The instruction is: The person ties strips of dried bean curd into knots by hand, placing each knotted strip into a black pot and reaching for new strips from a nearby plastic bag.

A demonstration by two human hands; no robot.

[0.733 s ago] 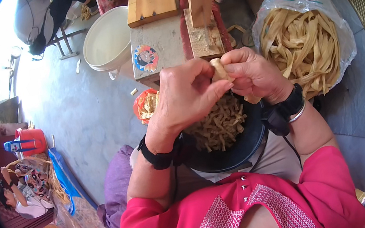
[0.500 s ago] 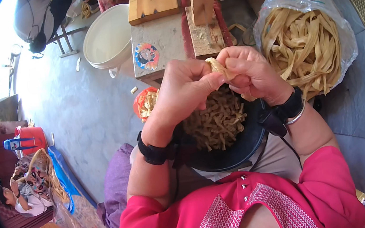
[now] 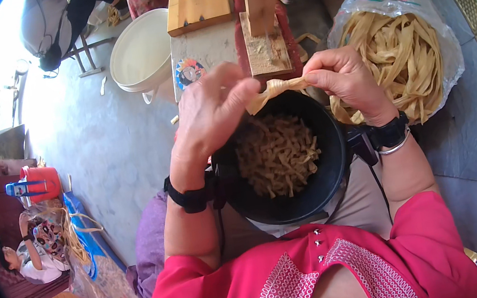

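Above the black bowl, my right hand pinches the right end of a knotted tan strip that looks like tofu skin. The strip runs leftward, with its knot near the middle and a flat loose flap at its left end. My left hand is beside that end, its thumb stretched toward the strip. Its fingers are blurred and partly hidden, so whether they touch the strip is unclear. Many short knotted pieces lie in the bowl, which rests at my lap.
At right stands a clear plastic bag full of long tan strips. Ahead is a low table bearing wooden blocks. A white bucket is left of it. Another person sits at far left near a red bucket.
My hands have moved apart from their close grip round the strip. The left went leftward, the right slightly right, and the knot now shows between them. The bowl's contents are more exposed.
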